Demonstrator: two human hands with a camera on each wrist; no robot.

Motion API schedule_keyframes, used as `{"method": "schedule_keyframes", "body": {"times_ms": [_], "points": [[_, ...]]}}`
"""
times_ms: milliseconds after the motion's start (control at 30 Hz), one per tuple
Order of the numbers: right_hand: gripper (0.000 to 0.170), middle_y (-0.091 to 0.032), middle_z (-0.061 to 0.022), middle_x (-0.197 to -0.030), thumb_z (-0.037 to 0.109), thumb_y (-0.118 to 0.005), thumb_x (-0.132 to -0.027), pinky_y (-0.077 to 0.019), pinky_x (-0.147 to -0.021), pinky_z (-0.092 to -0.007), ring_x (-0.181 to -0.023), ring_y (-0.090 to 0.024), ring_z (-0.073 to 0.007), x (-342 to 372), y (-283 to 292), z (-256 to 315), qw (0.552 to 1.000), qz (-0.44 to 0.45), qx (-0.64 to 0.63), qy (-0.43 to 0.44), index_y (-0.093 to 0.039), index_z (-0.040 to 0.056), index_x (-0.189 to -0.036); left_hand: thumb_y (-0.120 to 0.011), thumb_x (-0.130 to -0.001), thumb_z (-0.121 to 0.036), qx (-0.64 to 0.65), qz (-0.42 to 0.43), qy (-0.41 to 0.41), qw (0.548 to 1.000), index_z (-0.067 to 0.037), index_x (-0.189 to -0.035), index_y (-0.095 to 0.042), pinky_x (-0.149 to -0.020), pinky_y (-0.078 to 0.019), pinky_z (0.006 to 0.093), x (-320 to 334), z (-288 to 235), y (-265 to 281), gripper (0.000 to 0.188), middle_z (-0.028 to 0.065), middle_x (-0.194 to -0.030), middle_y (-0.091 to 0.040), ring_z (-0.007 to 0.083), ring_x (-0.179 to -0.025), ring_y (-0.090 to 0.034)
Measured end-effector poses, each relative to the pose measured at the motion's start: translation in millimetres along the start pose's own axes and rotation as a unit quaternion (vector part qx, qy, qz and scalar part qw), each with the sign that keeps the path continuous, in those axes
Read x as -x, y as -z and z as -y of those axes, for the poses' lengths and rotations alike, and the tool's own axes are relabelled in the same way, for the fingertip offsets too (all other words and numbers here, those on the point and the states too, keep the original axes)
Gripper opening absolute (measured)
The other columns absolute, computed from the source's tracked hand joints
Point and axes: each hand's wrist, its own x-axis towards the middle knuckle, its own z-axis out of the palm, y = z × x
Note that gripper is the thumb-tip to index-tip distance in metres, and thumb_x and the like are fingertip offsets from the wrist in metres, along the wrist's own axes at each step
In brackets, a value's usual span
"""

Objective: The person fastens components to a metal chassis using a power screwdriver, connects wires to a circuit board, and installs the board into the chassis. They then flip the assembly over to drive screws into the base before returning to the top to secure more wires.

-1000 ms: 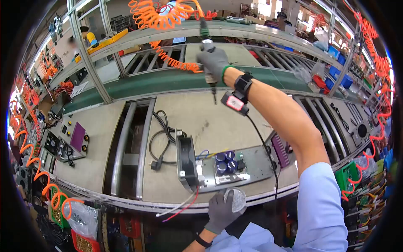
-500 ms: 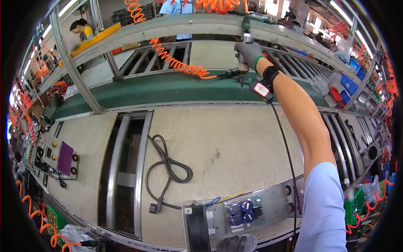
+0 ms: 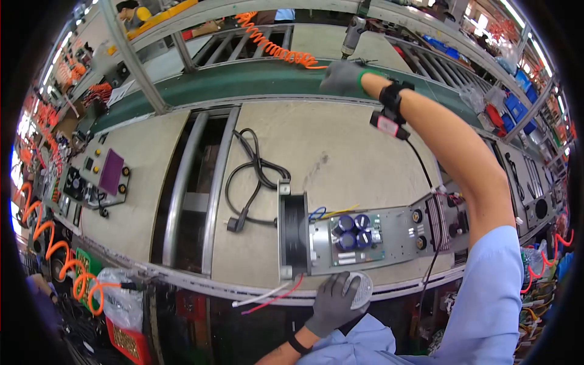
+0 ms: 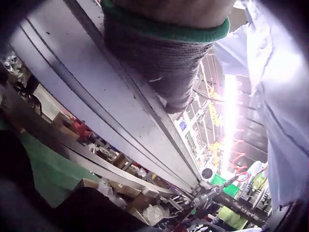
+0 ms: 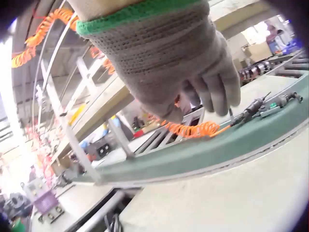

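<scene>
My right hand (image 3: 342, 78), in a grey glove, is over the green strip (image 3: 243, 85) at the back with nothing gripped. In the right wrist view its fingers (image 5: 219, 92) hang down loosely, apart from the thumb. Just above it in the head view hangs a power screwdriver (image 3: 354, 36), bit hidden behind the hand. Low in front, my gloved left hand (image 3: 331, 304) holds a round silvery dish (image 3: 362, 292) by its side, fingers over the rim. Beside it, on the bench edge, lies a metal chassis (image 3: 395, 234) with a circuit board (image 3: 359, 252) and a black end piece (image 3: 294, 234).
A black power cord (image 3: 258, 164) lies looped on the board (image 3: 316, 128). Metal rollers (image 3: 185, 188) show at left, with a purple-panelled unit (image 3: 112, 172) beyond. An orange coiled hose (image 3: 274, 45) runs along the back. A metal frame post (image 3: 137, 58) stands at back left.
My right hand carried the screwdriver up and away from the chassis, then let go of it and lowered leftward beneath it. My left hand keeps the dish; the head view has shifted.
</scene>
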Motion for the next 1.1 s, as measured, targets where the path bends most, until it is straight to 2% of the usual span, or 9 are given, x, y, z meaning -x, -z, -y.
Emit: {"method": "schedule_keyframes", "body": {"times_ms": [67,233,333,500,533,800,900,967,1100], "points": [[0.032,-0.072,-0.0052,-0.09,0.026,-0.069,-0.085,-0.0545,-0.062,-0.0306,-0.077,-0.069,-0.0142,57,-12,44,0.978,0.172,-0.117,0.032,-0.074,0.0059,-0.11,-0.086,-0.066,-0.046,0.004,-0.031,-0.01,0.999,-0.012,-0.123,-0.063,-0.091,-0.0496,0.049,2,-1,3,0.07,0.0159,-0.123,-0.056,0.0371,-0.107,-0.059],[0.046,-0.076,-0.0135,-0.104,0.029,-0.077,-0.075,-0.0579,-0.074,-0.0453,-0.091,-0.072,-0.0293,122,-88,104,0.92,0.379,0.072,0.076,-0.074,0.011,-0.117,-0.087,-0.064,-0.041,-0.018,-0.092,0.032,0.995,-0.009,-0.122,-0.062,-0.088,-0.0475,0.05,45,-5,45,0.071,0.019,-0.123,-0.056,0.0376,-0.107,-0.058],[0.031,-0.075,-0.0129,-0.098,0.025,-0.074,-0.08,-0.0533,-0.08,-0.0403,-0.087,-0.068,-0.0264,121,-182,20,0.943,0.166,-0.031,0.286,-0.075,0.0075,-0.107,-0.088,-0.061,-0.038,-0.094,-0.143,0.112,0.979,-0.008,-0.127,-0.058,-0.09,-0.0459,0.0499,94,6,90,0.078,0.0191,-0.124,-0.055,0.0371,-0.109,-0.056],[0.048,-0.072,-0.0162,-0.099,0.029,-0.089,-0.067,-0.0536,-0.089,-0.0403,-0.083,-0.062,-0.0281,88,-238,-20,0.922,0.129,0.049,0.362,-0.07,0.0091,-0.106,-0.088,-0.061,-0.033,-0.267,-0.236,0.309,0.882,-0.009,-0.131,-0.056,-0.098,-0.0453,0.0508,214,26,185,0.081,0.0195,-0.124,-0.053,0.0407,-0.115,-0.053],[0.046,-0.073,-0.0196,-0.105,0.03,-0.085,-0.069,-0.0559,-0.086,-0.0445,-0.091,-0.069,-0.0376,102,-227,-15,0.93,0.128,0.097,0.329,-0.07,0.0058,-0.106,-0.088,-0.06,-0.033,-0.299,-0.265,0.341,0.851,-0.008,-0.13,-0.056,-0.1,-0.0449,0.051,241,32,205,0.08,0.02,-0.123,-0.054,0.0409,-0.117,-0.053],[0.043,-0.072,-0.0201,-0.104,0.032,-0.083,-0.071,-0.0565,-0.084,-0.047,-0.096,-0.07,-0.0399,178,-181,57,0.983,0.002,0.078,0.164,-0.071,0.0122,-0.106,-0.085,-0.069,-0.043,-0.521,-0.309,0.521,0.602,-0.005,-0.122,-0.062,-0.1,-0.047,0.0503,408,57,332,0.069,0.02,-0.122,-0.06,0.0414,-0.113,-0.058],[0.027,-0.072,-0.0188,-0.084,0.027,-0.079,-0.069,-0.0563,-0.071,-0.0483,-0.079,-0.07,-0.0404,185,-179,59,0.957,-0.111,0.101,0.247,-0.074,0.0083,-0.087,-0.077,-0.081,-0.035,-0.603,-0.266,0.431,0.616,-0.002,-0.107,-0.064,-0.095,-0.0509,0.0455,462,105,369,0.044,0.0177,-0.108,-0.065,0.0339,-0.105,-0.062],[0.017,-0.072,-0.0199,-0.083,0.017,-0.072,-0.074,-0.0573,-0.07,-0.0477,-0.079,-0.072,-0.0406,187,-169,59,0.956,-0.096,0.155,0.23,-0.075,0.0083,-0.088,-0.071,-0.086,-0.037,-0.434,-0.311,0.456,0.712,-0.003,-0.107,-0.066,-0.1,-0.0468,0.0474,512,154,389,0.041,0.0161,-0.103,-0.067,0.0357,-0.104,-0.061],[0.013,-0.075,-0.0174,-0.088,0.01,-0.068,-0.078,-0.0591,-0.07,-0.0459,-0.084,-0.075,-0.0367,223,-124,78,0.954,-0.073,0.228,0.179,-0.077,0.0084,-0.087,-0.07,-0.088,-0.044,-0.507,-0.194,0.565,0.622,-0.003,-0.13,-0.06,-0.106,-0.0414,0.0549,507,177,386,0.059,0.0262,-0.125,-0.061,0.0445,-0.115,-0.055]]}}
